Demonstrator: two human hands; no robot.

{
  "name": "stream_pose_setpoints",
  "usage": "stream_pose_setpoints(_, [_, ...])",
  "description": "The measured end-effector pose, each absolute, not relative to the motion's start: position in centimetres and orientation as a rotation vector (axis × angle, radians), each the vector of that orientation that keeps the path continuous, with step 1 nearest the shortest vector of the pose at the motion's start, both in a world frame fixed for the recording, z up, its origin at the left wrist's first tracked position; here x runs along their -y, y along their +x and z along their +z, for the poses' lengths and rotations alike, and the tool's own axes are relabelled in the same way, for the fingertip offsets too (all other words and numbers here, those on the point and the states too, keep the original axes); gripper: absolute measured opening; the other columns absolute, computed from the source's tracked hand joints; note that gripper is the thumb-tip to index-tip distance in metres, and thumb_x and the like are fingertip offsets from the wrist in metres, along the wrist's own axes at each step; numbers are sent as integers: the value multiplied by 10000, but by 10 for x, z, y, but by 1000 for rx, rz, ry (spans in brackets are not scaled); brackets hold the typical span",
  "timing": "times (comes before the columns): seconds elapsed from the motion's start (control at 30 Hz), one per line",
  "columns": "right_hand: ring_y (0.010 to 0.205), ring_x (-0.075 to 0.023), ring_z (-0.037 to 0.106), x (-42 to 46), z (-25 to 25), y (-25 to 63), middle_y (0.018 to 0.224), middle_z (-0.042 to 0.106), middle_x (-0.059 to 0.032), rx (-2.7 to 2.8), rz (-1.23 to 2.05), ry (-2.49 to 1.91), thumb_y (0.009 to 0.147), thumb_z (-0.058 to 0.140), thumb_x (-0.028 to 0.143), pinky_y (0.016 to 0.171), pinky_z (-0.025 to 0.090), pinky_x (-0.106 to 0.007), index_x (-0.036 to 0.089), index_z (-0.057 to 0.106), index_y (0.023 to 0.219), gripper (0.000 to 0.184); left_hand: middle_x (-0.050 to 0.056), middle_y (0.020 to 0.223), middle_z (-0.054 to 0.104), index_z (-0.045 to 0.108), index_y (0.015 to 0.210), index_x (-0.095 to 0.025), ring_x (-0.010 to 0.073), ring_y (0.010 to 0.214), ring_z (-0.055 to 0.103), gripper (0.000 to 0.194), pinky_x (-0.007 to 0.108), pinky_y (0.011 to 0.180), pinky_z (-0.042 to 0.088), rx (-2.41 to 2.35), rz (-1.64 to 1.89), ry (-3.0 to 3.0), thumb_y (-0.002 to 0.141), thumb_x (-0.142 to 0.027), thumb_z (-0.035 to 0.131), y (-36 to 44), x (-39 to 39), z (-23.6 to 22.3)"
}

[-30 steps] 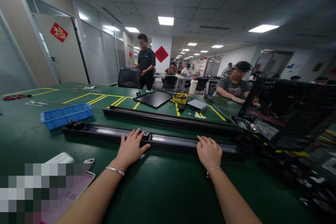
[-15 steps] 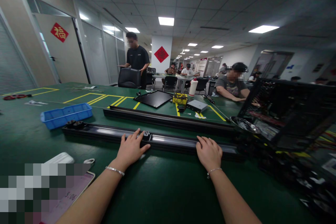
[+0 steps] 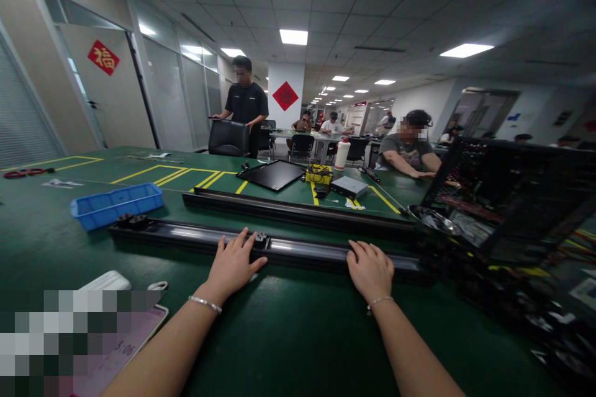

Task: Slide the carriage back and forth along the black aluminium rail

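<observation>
Two bare hands on this one, both palm down. Left hand [image 3: 234,262] has its grip wide: fingers fanned over a long black channel-shaped rail with a shiny inner strip [image 3: 310,250], thumb sticking out to the side, nothing clenched. Its index finger is right next to a small dark blocky fitting [image 3: 261,239] in the channel; can't tell if they touch. Right hand [image 3: 371,268] is further along the same rail, fingers bunched and bent over the near edge. I can't make out its thumb, so no idea if that grip is pinching the rail or just resting there. Rail itself lies crosswise on a dark green worktop [image 3: 298,335], in front of a second long black rail [image 3: 298,211], roughly parallel. Couple of chunky dark parts [image 3: 138,221] at its left end, with a blue rectangular plastic tray [image 3: 121,209] just behind.
</observation>
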State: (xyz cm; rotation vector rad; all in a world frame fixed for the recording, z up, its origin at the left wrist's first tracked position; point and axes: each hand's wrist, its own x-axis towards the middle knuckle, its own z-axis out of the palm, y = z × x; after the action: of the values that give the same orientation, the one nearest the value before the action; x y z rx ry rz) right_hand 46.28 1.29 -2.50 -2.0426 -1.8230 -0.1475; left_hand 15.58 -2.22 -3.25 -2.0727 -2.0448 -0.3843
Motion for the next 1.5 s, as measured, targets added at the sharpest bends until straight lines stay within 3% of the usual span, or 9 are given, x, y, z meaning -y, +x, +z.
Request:
stream_pose_setpoints(0.2, [1210, -213, 389, -13, -26, 463, 1261, 561, 13, 1819, -173, -2030, 854, 333, 357, 996, 248, -417, 317, 579, 1190, 418, 148, 1414, 395, 403, 1336, -123, 287, 1261, 404, 659, 493, 1063, 218, 1979, -399, -2104, 825, -540, 400, 157, 22, -37])
stream_pose_setpoints(0.7, [1222, -212, 378, -11, -22, 462, 1280, 546, 20, 1818, -124, -2067, 850, 329, 354, 999, 244, -410, 320, 575, 1197, 427, 114, 1422, 396, 444, 1313, -187, 268, 1187, 471, 584, 422, 983, 308, 2044, -372, -2108, 830, -513, 405, 160, 26, -27])
stream_pose_setpoints(1.27, [1205, -220, 390, -13, -25, 462, 1262, 561, 5, 1790, -145, -2035, 834, 355, 328, 989, 239, -414, 307, 600, 1169, 415, 135, 1406, 412, 454, 1309, -207, 284, 1174, 487, 580, 436, 961, 336, 2022, -327, -2088, 821, -521, 432, 162, 28, -24])
stream_pose_setpoints(1.5, [1208, -213, 389, -11, -24, 461, 1259, 563, 10, 1805, -135, -2042, 842, 346, 333, 987, 248, -406, 316, 590, 1180, 417, 151, 1416, 392, 417, 1322, -131, 294, 1249, 417, 590, 520, 1055, 228, 1997, -395, -2094, 827, -452, 444, 172, 33, -29])
